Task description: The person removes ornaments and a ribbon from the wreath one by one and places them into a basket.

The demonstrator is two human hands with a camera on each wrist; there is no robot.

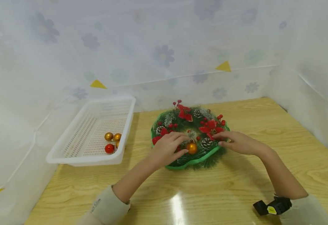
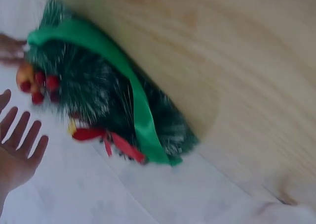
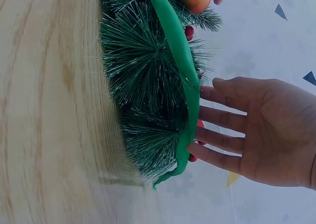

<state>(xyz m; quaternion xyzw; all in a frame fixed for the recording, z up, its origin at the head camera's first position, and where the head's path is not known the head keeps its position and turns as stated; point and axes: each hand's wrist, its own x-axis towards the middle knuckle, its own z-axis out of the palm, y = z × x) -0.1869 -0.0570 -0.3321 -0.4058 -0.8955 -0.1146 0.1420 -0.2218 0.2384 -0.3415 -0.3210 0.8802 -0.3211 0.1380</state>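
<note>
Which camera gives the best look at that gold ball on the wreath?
The head view: the gold ball sits whole on the wreath. The right wrist view cuts it off at the top edge; the left wrist view shows only a blurred bit.

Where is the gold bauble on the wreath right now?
In the head view the gold bauble sits on the wreath's near edge, just right of the left hand and left of a pinecone.
</note>
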